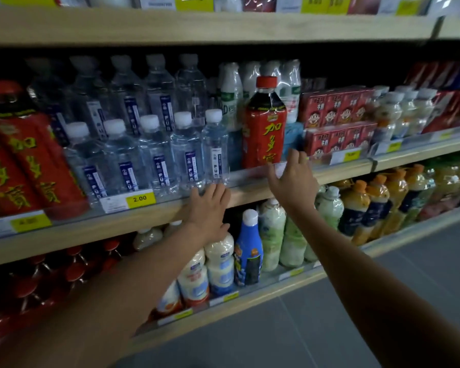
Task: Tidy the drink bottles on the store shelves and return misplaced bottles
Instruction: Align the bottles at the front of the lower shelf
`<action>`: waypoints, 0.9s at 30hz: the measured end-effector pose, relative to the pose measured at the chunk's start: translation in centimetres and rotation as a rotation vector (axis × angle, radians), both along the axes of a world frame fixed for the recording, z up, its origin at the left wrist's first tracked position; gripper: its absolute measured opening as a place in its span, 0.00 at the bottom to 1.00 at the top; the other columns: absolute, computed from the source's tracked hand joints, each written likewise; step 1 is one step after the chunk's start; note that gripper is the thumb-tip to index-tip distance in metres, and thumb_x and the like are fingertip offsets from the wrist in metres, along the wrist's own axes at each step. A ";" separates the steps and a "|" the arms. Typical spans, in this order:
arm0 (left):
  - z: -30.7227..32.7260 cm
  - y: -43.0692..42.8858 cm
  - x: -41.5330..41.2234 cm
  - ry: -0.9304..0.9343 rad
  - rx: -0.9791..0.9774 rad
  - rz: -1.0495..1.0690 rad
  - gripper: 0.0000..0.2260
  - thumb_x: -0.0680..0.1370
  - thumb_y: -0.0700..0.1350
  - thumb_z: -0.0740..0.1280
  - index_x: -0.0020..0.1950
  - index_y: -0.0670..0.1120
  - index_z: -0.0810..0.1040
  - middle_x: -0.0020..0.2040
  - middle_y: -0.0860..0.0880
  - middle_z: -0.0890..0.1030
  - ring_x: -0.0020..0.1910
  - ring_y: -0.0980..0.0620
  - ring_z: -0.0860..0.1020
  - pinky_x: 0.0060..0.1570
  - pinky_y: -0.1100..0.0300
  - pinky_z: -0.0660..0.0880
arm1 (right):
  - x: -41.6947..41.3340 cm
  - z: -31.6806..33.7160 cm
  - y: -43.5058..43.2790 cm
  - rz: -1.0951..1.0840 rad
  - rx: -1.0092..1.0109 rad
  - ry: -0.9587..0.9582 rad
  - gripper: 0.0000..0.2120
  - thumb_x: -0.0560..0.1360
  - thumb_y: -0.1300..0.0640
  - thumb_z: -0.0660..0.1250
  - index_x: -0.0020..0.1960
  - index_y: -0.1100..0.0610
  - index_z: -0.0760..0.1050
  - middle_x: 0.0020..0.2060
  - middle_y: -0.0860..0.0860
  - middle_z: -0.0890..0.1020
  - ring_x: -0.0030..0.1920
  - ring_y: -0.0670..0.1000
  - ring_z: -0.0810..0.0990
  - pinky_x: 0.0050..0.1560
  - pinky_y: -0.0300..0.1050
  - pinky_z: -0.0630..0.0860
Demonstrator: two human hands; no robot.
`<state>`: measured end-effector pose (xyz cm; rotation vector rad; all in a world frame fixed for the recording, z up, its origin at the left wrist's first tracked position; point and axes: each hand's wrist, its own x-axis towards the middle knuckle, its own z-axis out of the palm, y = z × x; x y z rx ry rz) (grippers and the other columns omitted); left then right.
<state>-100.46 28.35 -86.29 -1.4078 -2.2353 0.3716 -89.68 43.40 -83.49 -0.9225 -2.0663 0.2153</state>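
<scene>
A red-labelled tea bottle [264,123] with a red cap stands upright on the middle shelf [337,171], between a row of clear water bottles [154,152] and red drink cartons [337,126]. My right hand [292,179] is spread open just below and right of the tea bottle, fingers straight at the shelf's front rail, holding nothing. My left hand [207,211] lies flat and open against the shelf edge under the rightmost water bottle [215,147]. Larger red tea bottles [24,166] stand at the far left of the same shelf.
White milk bottles [231,91] stand behind the tea bottle. The lower shelf holds yoghurt drinks [218,264], a blue bottle [248,248], green-white bottles [272,232] and orange juice bottles [377,205]. Price tags [140,199] line the rails. Grey floor [316,328] lies below.
</scene>
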 end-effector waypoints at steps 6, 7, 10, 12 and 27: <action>0.4 -0.2 0.0 0.038 -0.030 -0.015 0.37 0.75 0.63 0.56 0.72 0.39 0.49 0.67 0.43 0.59 0.63 0.44 0.62 0.57 0.47 0.63 | -3.5 2.7 1.7 0.116 -0.197 0.176 0.43 0.70 0.37 0.67 0.72 0.64 0.57 0.65 0.59 0.69 0.66 0.59 0.67 0.59 0.56 0.70; 0.4 -0.1 0.0 0.034 -0.025 -0.013 0.37 0.75 0.63 0.56 0.72 0.39 0.49 0.67 0.43 0.59 0.62 0.44 0.62 0.57 0.47 0.63 | -4.1 3.0 1.9 0.125 -0.223 0.185 0.44 0.69 0.36 0.68 0.72 0.63 0.56 0.65 0.59 0.69 0.66 0.59 0.67 0.59 0.56 0.71; 0.5 0.0 0.0 0.018 -0.019 -0.016 0.37 0.75 0.63 0.56 0.72 0.39 0.49 0.66 0.42 0.59 0.62 0.43 0.62 0.57 0.46 0.62 | -5.5 3.1 2.2 0.103 -0.279 0.187 0.48 0.66 0.36 0.70 0.73 0.62 0.54 0.67 0.58 0.68 0.66 0.60 0.68 0.59 0.59 0.72; 0.4 -0.1 0.0 0.015 -0.023 -0.007 0.37 0.75 0.63 0.57 0.72 0.39 0.50 0.66 0.42 0.60 0.62 0.43 0.62 0.58 0.45 0.62 | -5.9 3.1 2.3 0.081 -0.289 0.211 0.47 0.65 0.37 0.71 0.71 0.62 0.55 0.65 0.58 0.69 0.64 0.60 0.70 0.57 0.59 0.73; 1.0 -0.2 -0.3 -0.079 -0.040 -0.025 0.38 0.74 0.62 0.61 0.74 0.42 0.51 0.71 0.43 0.58 0.66 0.43 0.61 0.61 0.45 0.62 | -4.1 4.1 -0.7 0.277 -0.188 0.500 0.40 0.60 0.47 0.77 0.64 0.56 0.61 0.54 0.48 0.71 0.49 0.43 0.72 0.46 0.36 0.70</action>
